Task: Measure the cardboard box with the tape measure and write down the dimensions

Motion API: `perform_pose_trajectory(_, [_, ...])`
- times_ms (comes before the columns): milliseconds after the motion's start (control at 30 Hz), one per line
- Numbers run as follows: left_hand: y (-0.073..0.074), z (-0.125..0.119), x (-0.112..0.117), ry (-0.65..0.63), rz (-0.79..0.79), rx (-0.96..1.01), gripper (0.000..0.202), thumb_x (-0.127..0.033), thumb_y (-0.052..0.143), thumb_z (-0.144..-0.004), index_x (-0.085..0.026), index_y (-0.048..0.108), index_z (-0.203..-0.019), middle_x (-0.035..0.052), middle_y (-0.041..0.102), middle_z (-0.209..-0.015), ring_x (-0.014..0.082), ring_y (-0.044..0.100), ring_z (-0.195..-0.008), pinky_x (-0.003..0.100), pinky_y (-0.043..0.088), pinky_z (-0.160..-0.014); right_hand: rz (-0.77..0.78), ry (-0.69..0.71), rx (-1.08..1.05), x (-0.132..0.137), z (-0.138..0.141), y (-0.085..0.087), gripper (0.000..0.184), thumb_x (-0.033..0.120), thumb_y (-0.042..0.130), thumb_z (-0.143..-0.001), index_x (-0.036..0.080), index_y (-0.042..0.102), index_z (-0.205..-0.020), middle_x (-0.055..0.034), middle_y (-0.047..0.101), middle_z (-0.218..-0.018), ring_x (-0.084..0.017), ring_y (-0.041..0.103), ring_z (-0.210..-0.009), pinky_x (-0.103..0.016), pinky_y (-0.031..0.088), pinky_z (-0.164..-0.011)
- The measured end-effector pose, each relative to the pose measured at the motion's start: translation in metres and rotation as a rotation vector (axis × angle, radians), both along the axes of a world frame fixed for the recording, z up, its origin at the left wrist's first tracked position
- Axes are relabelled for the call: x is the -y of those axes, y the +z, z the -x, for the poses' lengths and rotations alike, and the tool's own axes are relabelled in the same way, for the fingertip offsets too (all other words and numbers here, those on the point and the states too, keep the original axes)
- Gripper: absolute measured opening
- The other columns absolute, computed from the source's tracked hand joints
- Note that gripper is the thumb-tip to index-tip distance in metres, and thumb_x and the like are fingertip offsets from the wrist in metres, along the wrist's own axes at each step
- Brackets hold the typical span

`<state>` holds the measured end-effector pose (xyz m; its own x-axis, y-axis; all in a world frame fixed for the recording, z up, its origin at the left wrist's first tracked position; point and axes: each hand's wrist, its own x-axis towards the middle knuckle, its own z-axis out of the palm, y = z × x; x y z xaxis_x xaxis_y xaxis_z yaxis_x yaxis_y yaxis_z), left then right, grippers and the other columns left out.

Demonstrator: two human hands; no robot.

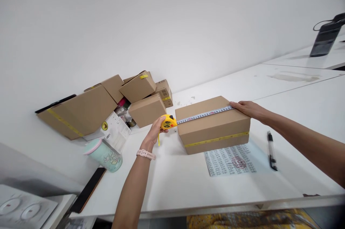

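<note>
A brown cardboard box (215, 132) with a yellow tape strip along its front side rests on the white table, partly over a printed sheet (229, 164). My left hand (155, 130) is closed around a yellow tape measure (169, 122) at the box's left edge. Its pulled-out blade (201, 116) lies across the top of the box. At the blade's far end, near the right edge of the top, my right hand (244, 108) pinches the tip and rests against the box. The underside of the right fingers is hidden.
Several cardboard boxes (147, 110) are stacked at the back left by the wall. A mint tumbler (105, 155) with a pink lid lies near the left side. A pen (272, 152) lies right of the sheet. A dark bottle (325, 38) stands far right.
</note>
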<state>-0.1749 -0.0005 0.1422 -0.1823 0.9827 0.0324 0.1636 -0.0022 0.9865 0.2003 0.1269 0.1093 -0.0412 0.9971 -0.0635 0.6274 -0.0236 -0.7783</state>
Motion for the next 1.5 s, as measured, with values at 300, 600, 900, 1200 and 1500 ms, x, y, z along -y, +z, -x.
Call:
perform_pose_trajectory(300, [0.014,-0.062,0.089,-0.561,0.225,0.251,0.077,-0.048,0.084,-0.067,-0.019,0.058,-0.133,0.0162,0.066,-0.116,0.0277,0.067,-0.090,0.041,0.060,-0.070,-0.281,0.087,-0.198,-0.014,0.006,0.045,0.043,0.064,0.056,-0.084,0.022,0.058,-0.076,-0.0062,0.062,-0.080,-0.019,0.051,-0.073,-0.031,0.040,-0.063])
perform_pose_trajectory(600, [-0.032,-0.214,0.101,-0.295,0.077,0.769,0.060,-0.061,0.078,-0.062,-0.015,0.060,-0.095,0.0052,0.057,-0.095,0.0165,0.065,-0.061,0.038,0.060,-0.063,-0.187,0.341,-0.051,-0.054,0.070,0.042,0.047,0.064,0.067,-0.076,0.021,0.051,-0.063,-0.0004,0.051,-0.062,-0.016,0.044,-0.063,-0.031,0.036,-0.061])
perform_pose_trajectory(900, [-0.036,-0.236,0.077,-0.195,0.152,0.744,0.063,-0.062,0.079,-0.058,-0.017,0.058,-0.096,0.0040,0.057,-0.093,0.0179,0.068,-0.056,0.037,0.059,-0.064,-0.262,0.335,0.029,-0.083,0.076,0.019,0.035,0.054,0.062,-0.078,0.021,0.060,-0.067,-0.0043,0.062,-0.070,-0.020,0.056,-0.070,-0.032,0.039,-0.063])
perform_pose_trajectory(1200, [-0.039,-0.245,0.074,-0.191,0.167,0.735,0.069,-0.070,0.078,-0.058,-0.019,0.056,-0.100,0.0025,0.055,-0.090,0.0201,0.069,-0.061,0.031,0.058,-0.053,-0.246,0.319,0.106,-0.087,0.076,0.018,0.030,0.051,0.064,-0.078,0.022,0.062,-0.069,-0.0050,0.066,-0.075,-0.022,0.058,-0.077,-0.030,0.038,-0.065])
perform_pose_trajectory(1500, [-0.044,-0.253,0.070,-0.179,0.161,0.706,0.067,-0.067,0.075,-0.064,-0.017,0.055,-0.105,0.0056,0.059,-0.099,0.0197,0.070,-0.063,0.033,0.060,-0.052,-0.220,0.253,0.076,-0.086,0.078,0.020,0.027,0.046,0.066,-0.077,0.022,0.061,-0.065,-0.0052,0.067,-0.077,-0.023,0.059,-0.077,-0.032,0.040,-0.066])
